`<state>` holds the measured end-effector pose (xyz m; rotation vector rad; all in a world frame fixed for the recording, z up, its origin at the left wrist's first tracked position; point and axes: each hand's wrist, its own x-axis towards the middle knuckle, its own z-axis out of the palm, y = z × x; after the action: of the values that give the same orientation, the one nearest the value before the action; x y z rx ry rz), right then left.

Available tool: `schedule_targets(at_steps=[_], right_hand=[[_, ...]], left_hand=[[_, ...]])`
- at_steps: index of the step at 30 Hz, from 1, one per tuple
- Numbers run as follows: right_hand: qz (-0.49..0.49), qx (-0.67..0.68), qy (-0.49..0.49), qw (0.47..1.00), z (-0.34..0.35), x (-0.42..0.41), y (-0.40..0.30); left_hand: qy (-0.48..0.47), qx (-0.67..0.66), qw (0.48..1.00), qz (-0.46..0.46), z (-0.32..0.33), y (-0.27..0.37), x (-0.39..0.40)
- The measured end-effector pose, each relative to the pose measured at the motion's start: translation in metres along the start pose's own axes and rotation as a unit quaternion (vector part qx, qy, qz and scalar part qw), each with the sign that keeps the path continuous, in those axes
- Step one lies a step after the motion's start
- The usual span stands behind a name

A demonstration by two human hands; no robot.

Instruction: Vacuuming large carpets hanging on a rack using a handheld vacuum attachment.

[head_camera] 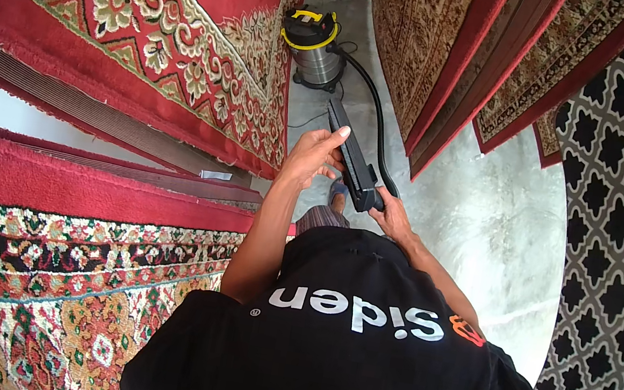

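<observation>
A long black vacuum floor nozzle (349, 155) is held up, tilted, in front of my body. My left hand (313, 157) is at its left side, the thumb lying over the edge and the curled fingers against or close to it. At the nozzle's lower end, my right hand (395, 215) grips the neck where the black hose (382, 117) joins. The hose curves up and away to a wet-and-dry vacuum cleaner (317, 64), a steel drum with a black and yellow top, standing on the floor. Part of my right palm is hidden.
Red patterned carpets (149, 22) hang close on the left, with a floral carpet (90, 282) below them. More hanging carpets (433, 49) are ahead to the right. A black-and-grey lattice carpet (616, 243) stands far right. A thin cord (308, 124) trails over the concrete floor (494, 205).
</observation>
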<state>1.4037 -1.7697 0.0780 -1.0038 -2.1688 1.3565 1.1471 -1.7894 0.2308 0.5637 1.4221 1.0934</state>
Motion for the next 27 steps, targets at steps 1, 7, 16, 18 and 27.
schedule_targets(at_steps=[1, 7, 16, 18, 27], right_hand=[[-0.013, 0.000, 0.007, 1.000, 0.000, 0.000, 0.000], [-0.019, 0.003, 0.025, 1.000, -0.002, 0.000, 0.001], [-0.018, 0.026, 0.027, 0.999, -0.002, 0.001, -0.002], [-0.030, 0.033, 0.032, 0.998, -0.002, 0.001, -0.001], [0.048, 0.030, 0.050, 0.997, -0.003, -0.003, 0.004]], left_hand=[[-0.001, 0.009, 1.000, 0.002, 0.000, -0.004, 0.004], [-0.055, -0.077, 0.995, 0.012, -0.005, -0.013, 0.013], [-0.117, -0.191, 0.974, 0.025, -0.008, -0.030, 0.021], [-0.117, -0.201, 0.972, 0.025, -0.009, -0.031, 0.020], [-0.174, -0.341, 0.923, 0.043, -0.031, -0.038, 0.005]])
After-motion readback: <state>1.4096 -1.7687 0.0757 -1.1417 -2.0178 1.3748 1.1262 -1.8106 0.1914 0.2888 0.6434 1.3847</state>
